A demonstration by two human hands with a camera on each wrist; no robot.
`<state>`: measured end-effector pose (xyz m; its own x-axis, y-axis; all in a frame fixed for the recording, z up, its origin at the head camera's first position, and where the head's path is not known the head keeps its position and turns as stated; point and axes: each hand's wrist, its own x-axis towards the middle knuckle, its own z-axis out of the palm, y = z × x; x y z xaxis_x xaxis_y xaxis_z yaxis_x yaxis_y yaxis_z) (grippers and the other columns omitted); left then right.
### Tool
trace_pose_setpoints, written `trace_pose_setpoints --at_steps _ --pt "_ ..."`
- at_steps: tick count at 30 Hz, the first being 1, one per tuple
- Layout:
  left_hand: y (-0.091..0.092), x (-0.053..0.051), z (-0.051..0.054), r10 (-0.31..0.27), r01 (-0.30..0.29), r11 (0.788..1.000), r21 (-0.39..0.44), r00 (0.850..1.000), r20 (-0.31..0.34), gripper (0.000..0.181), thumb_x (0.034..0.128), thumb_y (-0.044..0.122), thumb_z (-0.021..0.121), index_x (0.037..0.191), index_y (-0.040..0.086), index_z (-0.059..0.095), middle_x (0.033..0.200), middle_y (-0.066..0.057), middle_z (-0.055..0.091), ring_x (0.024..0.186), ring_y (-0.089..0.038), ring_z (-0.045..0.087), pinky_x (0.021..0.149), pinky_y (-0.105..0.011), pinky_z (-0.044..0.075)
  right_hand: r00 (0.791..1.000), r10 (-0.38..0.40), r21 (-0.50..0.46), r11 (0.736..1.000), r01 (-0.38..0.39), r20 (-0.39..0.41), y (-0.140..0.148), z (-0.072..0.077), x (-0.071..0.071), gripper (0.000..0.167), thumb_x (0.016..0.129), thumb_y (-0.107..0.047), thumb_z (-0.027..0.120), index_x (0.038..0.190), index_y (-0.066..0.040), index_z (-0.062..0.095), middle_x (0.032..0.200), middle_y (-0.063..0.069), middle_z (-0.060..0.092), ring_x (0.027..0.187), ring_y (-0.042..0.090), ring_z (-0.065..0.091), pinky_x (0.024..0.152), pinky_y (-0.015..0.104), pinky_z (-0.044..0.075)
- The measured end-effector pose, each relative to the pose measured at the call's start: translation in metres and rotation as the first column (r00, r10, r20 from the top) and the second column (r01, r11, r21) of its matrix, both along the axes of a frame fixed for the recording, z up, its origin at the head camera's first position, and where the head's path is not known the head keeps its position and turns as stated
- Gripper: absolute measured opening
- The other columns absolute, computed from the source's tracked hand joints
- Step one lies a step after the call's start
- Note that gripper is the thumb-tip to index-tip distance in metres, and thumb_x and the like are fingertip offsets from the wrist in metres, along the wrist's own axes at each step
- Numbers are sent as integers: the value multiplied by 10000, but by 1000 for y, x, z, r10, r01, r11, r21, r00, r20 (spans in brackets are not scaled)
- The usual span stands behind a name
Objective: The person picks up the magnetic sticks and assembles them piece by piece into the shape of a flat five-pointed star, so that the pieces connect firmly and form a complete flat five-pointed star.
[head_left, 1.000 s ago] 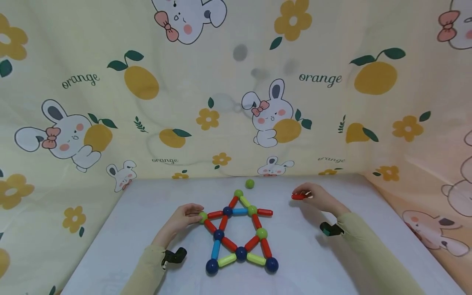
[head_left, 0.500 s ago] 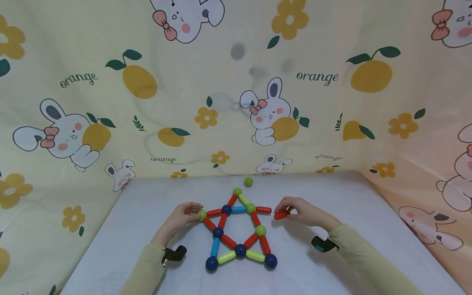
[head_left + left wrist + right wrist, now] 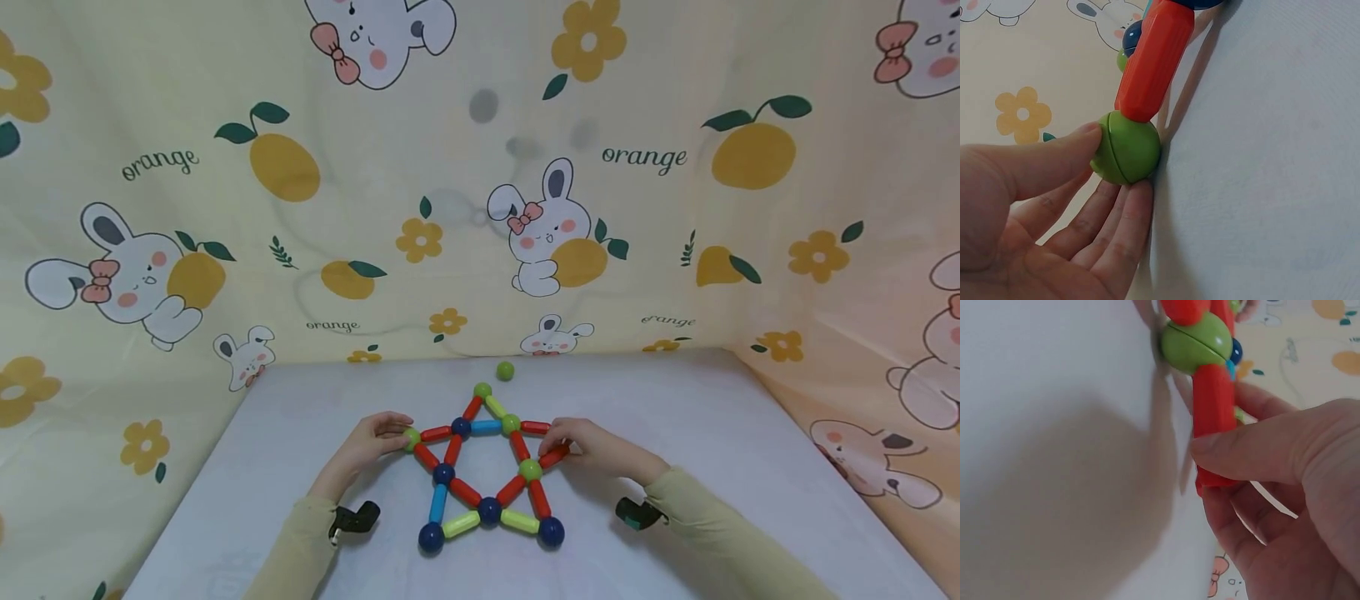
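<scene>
A flat star-like frame of red, blue and yellow-green rods joined by green and dark blue balls lies mid-table. My left hand (image 3: 366,446) pinches the green ball (image 3: 1132,150) at the frame's left corner between thumb and fingers. At the right side, my right hand (image 3: 598,447) pinches a red rod (image 3: 1213,403). That rod's inner end meets the right green ball (image 3: 530,470), as the right wrist view shows. Just above, another red rod (image 3: 535,427) sticks out from the upper right green ball (image 3: 511,424); the right fingers partly cover its outer end.
A loose green ball (image 3: 506,370) sits behind the frame's top, near the back of the white table (image 3: 300,383). Dark blue balls (image 3: 551,532) form the near corners. A printed curtain (image 3: 420,283) hangs behind, and another side hangs at the right.
My right hand has come left and nearer with the red rod, bringing its end to the right green ball. My left hand stays on its ball.
</scene>
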<state>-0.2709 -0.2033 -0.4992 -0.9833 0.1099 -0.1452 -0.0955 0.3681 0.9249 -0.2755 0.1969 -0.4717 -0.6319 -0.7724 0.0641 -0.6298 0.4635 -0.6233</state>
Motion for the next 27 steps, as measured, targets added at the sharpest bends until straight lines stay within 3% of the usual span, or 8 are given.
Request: trace_pose_setpoints --at_steps 10,19,27 --pt "3 2 3 -6 6 1000 -26 1000 1 320 874 94 696 1181 34 628 1121 -75 648 1020 -236 602 891 -398 503 999 -48 -66 997 48 0 -4 -5 3 331 829 124 644 1061 -109 676 998 -33 637 948 184 588 878 344 509" --pt "7 -3 5 -28 26 998 -63 999 -22 319 884 160 696 1184 71 631 1106 -29 658 1032 -228 597 899 -457 489 984 -134 -59 988 142 115 -1 -8 6 361 841 133 599 1096 -114 667 1053 -45 644 1005 204 567 900 384 502" --pt "6 0 7 -25 24 998 -53 999 -34 306 876 115 699 1167 45 631 1065 -30 671 994 -216 612 880 -430 503 979 -130 -54 989 140 159 4 -2 4 334 849 78 633 1136 -91 646 1097 8 644 1020 244 572 900 438 492"
